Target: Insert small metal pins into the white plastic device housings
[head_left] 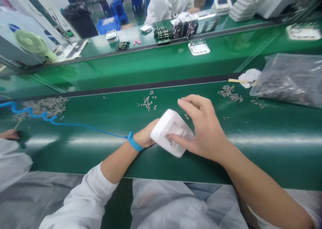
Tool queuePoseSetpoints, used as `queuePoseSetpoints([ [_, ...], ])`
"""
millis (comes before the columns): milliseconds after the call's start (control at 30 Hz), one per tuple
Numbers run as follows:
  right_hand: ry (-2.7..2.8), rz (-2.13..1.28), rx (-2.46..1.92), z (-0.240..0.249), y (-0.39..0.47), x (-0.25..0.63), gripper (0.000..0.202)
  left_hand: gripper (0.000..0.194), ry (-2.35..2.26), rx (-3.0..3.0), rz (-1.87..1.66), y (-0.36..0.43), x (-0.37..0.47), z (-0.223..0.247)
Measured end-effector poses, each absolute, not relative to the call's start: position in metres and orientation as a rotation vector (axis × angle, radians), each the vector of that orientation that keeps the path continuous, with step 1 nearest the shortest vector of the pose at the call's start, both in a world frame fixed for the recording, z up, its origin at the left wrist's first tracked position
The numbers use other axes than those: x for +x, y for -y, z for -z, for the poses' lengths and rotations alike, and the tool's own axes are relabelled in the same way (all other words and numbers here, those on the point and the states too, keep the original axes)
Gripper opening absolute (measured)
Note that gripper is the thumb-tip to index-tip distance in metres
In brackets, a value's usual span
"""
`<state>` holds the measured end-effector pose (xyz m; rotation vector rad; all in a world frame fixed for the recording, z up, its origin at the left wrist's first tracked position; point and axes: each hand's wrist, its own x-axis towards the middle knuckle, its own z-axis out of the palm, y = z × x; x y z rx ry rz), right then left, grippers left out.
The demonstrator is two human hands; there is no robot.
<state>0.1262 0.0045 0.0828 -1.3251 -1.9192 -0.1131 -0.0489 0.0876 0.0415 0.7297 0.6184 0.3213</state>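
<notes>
My left hand [148,134], with a blue wrist strap [135,142] round its wrist, grips a white plastic housing [161,131] tilted above the green work surface. Most of its fingers are hidden behind the housing. On the other side, my right hand [206,131] has its thumb over the recess in the housing, apparently touching it. Its other fingers are bent and apart from the thumb, and I see nothing between them. Small metal parts [147,103] lie scattered just beyond the housing, and a few more [186,116] lie by my right fingers.
A heap of metal parts [47,106] lies left, crossed by a blue coiled cord [30,110]. Right are a smaller pile [230,93] and a clear bag of parts [289,84]. Another white housing [199,48] sits on the green belt ahead. A co-worker's hand [10,134] is at far left.
</notes>
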Motion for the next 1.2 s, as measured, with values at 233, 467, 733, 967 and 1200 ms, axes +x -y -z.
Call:
queuePoseSetpoints([
  [233, 1.434, -0.569, -1.343, -0.079, -0.015, 0.139, 0.052, 0.043, -0.521, 0.612, -0.278, -0.088, -0.044, -0.052],
  [467, 0.52, -0.762, -1.382, -0.062, -0.034, 0.133, 0.046, 0.074, -0.34, 0.816, -0.805, -0.102, -0.049, -0.056],
  [733, 0.865, -0.889, -1.459, -0.056, -0.018, 0.1, 0.049, 0.094, -0.487, 0.976, -1.089, -0.085, -0.042, -0.051],
  [967, 1.387, 0.211, -1.419, -0.055, -0.023, 0.121, 0.008, 0.095, -0.553, 1.075, -1.053, -0.089, -0.048, -0.046],
  [1200, 1.481, 0.299, -1.257, -0.047, -0.029, 0.122, 0.016, 0.091, -0.548, 1.108, -1.045, -0.082, -0.046, -0.04],
])
